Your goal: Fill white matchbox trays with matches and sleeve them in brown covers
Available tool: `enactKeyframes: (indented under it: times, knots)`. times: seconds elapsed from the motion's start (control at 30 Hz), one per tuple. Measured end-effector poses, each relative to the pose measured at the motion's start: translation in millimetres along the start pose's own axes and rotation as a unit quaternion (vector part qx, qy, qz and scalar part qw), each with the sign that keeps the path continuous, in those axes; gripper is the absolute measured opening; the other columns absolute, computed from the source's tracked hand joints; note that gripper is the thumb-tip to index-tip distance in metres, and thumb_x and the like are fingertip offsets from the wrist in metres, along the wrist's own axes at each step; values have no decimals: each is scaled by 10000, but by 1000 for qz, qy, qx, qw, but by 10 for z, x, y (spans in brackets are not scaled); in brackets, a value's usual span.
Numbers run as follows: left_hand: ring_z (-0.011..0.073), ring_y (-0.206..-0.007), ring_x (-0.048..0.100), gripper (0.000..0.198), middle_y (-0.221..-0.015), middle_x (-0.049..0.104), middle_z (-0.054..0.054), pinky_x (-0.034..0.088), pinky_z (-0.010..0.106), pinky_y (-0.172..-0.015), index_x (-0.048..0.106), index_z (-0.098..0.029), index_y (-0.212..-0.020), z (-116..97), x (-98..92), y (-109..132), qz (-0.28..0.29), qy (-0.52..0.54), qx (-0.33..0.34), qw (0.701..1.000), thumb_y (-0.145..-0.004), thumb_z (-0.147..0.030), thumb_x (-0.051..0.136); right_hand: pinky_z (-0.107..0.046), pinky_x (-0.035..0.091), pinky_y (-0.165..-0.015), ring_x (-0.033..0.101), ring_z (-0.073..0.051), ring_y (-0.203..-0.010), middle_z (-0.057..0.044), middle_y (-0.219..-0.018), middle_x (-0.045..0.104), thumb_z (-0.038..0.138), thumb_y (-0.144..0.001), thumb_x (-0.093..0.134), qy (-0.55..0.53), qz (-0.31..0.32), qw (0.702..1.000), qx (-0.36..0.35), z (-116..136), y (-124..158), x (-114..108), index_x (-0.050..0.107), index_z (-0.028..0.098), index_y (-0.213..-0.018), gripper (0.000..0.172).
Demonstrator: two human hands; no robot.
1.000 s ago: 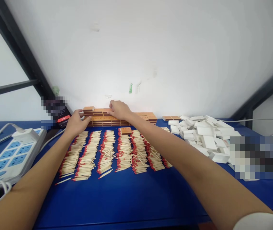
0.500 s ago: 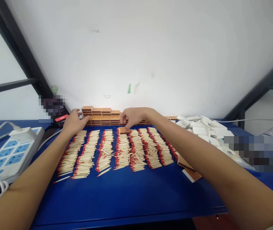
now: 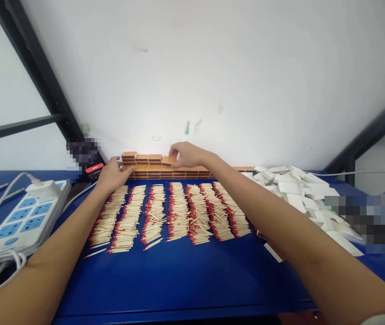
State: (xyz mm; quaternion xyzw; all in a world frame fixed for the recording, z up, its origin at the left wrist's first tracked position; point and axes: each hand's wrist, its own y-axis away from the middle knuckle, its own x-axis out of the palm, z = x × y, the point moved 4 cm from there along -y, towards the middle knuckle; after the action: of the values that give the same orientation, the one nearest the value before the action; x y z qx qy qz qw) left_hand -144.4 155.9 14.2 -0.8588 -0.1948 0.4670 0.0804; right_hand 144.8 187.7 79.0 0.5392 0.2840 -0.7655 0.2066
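Observation:
A low wall of stacked orange matchboxes (image 3: 152,170) runs along the back of the blue table (image 3: 179,280), against the white wall. My right hand (image 3: 187,155) pinches one orange matchbox (image 3: 168,160) and sets it on the stack's top row. My left hand (image 3: 113,174) rests with curled fingers against the stack's left end, thumb touching the boxes. In front of the stack lie several rows of red-tipped matches (image 3: 175,210).
A heap of white inner trays (image 3: 297,185) fills the right side. A white and blue power strip (image 3: 23,216) with its cable lies at the left. A dark phone (image 3: 93,164) leans at the back left. Black metal struts cross both corners.
My right hand picked up the loose matchbox from the head of the match rows and lifted it onto the top row. The left hand stayed at the stack's left end.

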Motion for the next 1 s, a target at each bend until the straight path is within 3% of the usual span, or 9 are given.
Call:
enactKeyframes:
  times: [0.1, 0.33, 0.77, 1.0]
  knots:
    - [366, -1332, 659, 807, -1437, 685, 208, 488, 448, -1129, 481, -124, -1525, -10, -2, 4, 4, -3, 2, 1000, -842, -440, 771, -366, 491, -910, 648, -269, -1052, -138, -1199, 718, 146, -833, 759, 35, -65, 997, 5, 7, -116, 59, 725, 139, -1121, 290]
    - [358, -1317, 670, 742, -1408, 706, 201, 499, 445, -1112, 504, -123, -1503, -66, 4, 38, 8, -10, 4, 1000, -883, -458, 736, -346, 451, -903, 615, -258, -1033, -144, -1185, 653, 125, -954, 626, 43, -114, 992, 16, -24, -119, 254, 712, 146, -1030, 117]
    - [358, -1311, 675, 735, -1387, 722, 180, 516, 435, -1095, 524, -146, -1476, -79, -11, 48, 8, -3, 8, 1000, -846, -440, 764, -328, 441, -857, 611, -231, -958, -112, -1210, 625, 176, -939, 687, 34, -143, 989, 25, -87, -98, 328, 656, 172, -1124, 188]
    - [349, -1269, 695, 714, -1369, 730, 172, 535, 425, -1067, 552, -170, -1444, -60, -9, 28, -4, 3, 18, 1000, -822, -429, 789, -340, 437, -802, 624, -248, -962, -121, -1151, 680, 193, -913, 726, 41, -136, 989, 47, -116, -42, 291, 675, 158, -1097, 193]
